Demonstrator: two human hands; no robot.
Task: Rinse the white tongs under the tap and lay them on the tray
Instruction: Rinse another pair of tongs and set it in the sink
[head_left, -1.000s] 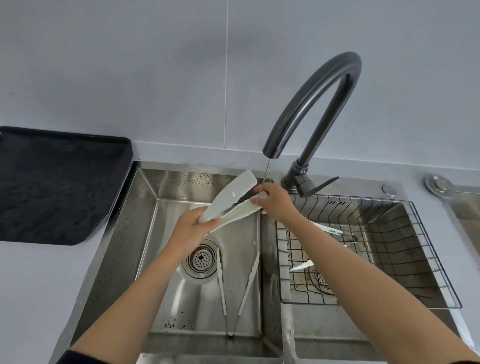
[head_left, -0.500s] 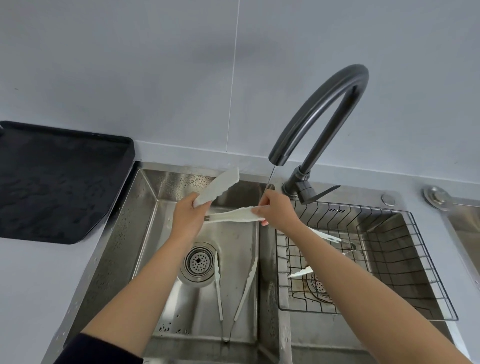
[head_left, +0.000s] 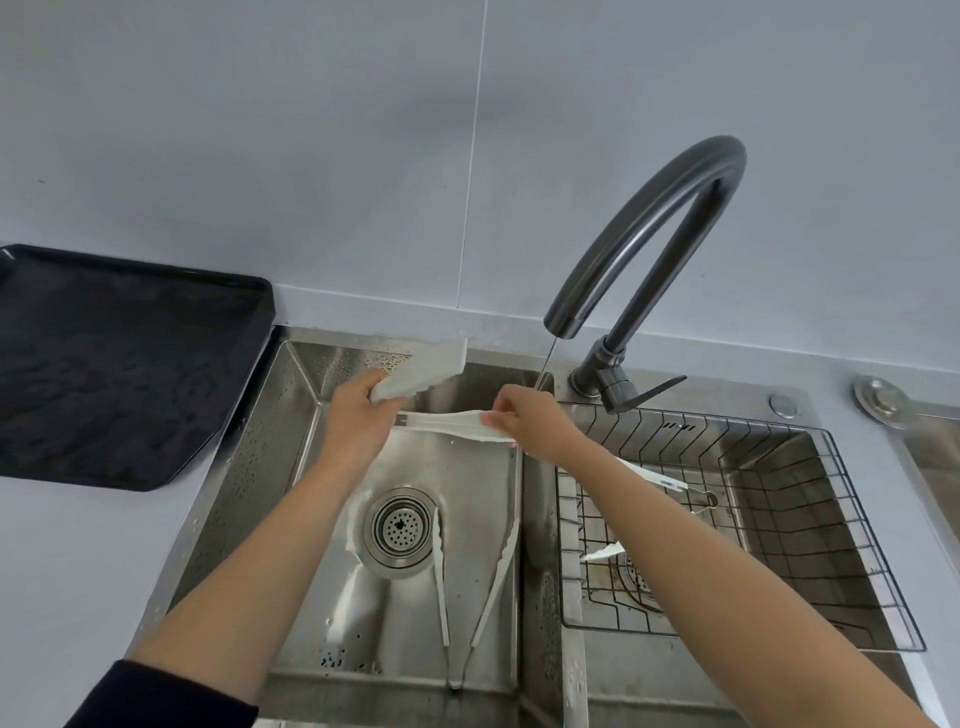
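Observation:
I hold a pair of white tongs (head_left: 447, 422) over the left sink basin (head_left: 270, 467), spread wide. My left hand (head_left: 358, 415) grips the hinge end, with one arm pointing up past the sink's back rim. My right hand (head_left: 524, 421) pinches the tip of the other arm, which lies level. A thin stream falls from the dark curved tap (head_left: 649, 239) onto my right hand. The black tray (head_left: 119, 364) lies on the counter at the left, with nothing on it.
A second pair of white tongs (head_left: 478, 582) lies on the left basin floor beside the drain (head_left: 399, 527). A wire basket (head_left: 779, 519) in the right basin holds a third pair of tongs (head_left: 654, 480). The tap lever (head_left: 660, 389) points right.
The tongs have spread wider and swung left: the upper arm now points over the sink's back rim and the lower arm lies level. Both hands have shifted slightly left.

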